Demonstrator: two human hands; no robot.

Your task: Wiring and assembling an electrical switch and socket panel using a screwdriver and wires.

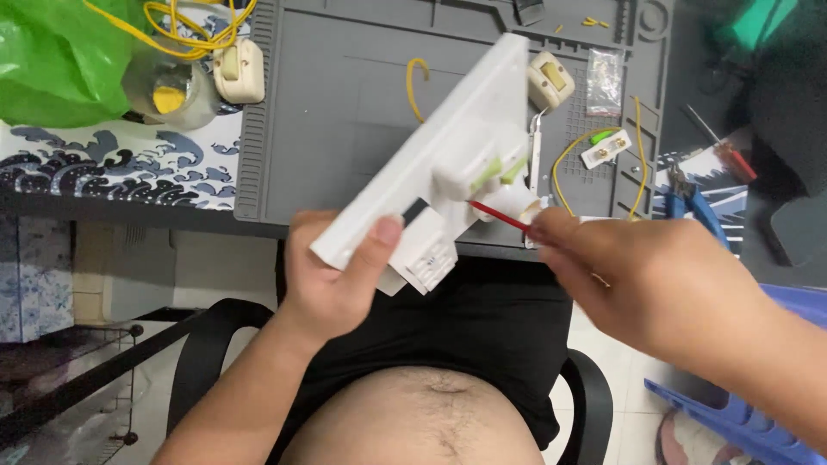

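Note:
My left hand grips the lower corner of a white plastic switch panel, thumb on its back, holding it tilted above the edge of the grey work mat. White modules with green tabs stick out of the panel's back. My right hand pinches a red wire whose tip meets a white module at the panel's lower middle.
On the mat lie a cream switch part, a small clear bag, yellow wires and a small white terminal piece. A green bag, a cream plug and blue-handled pliers lie at the sides.

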